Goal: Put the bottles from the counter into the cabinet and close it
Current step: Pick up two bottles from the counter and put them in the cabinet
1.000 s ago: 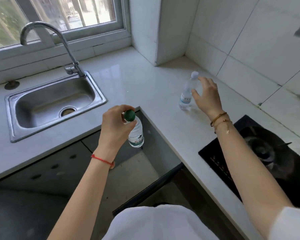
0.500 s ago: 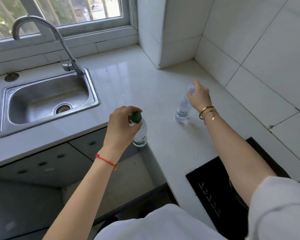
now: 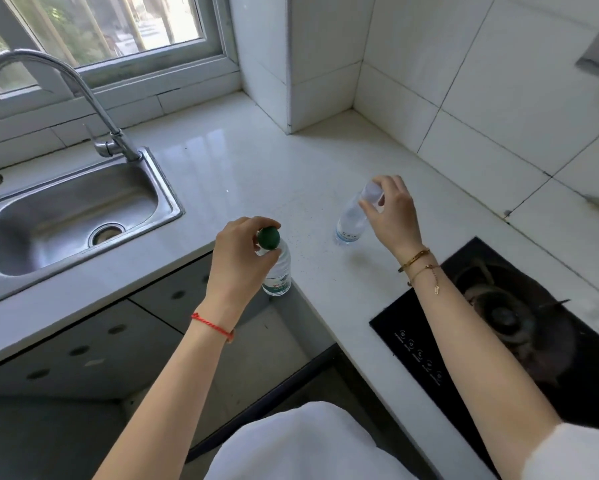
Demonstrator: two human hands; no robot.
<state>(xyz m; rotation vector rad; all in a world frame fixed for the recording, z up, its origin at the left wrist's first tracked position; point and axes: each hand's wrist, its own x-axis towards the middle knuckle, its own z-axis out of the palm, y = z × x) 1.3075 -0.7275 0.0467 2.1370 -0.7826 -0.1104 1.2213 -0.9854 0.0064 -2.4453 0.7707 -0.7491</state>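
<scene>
Head view: left hand grips green-capped bottle at counter edge.

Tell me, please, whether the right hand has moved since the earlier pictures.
Yes. The right hand has shifted left, away from the hob, from beside the clear bottle onto its cap, which its fingers pinch.

The left bottle is showing a dark green cap and a green-and-white label; the right bottle is showing a pale cap and blue-edged label. The desk is gleaming white, the sink steel grey, the hob black.
</scene>
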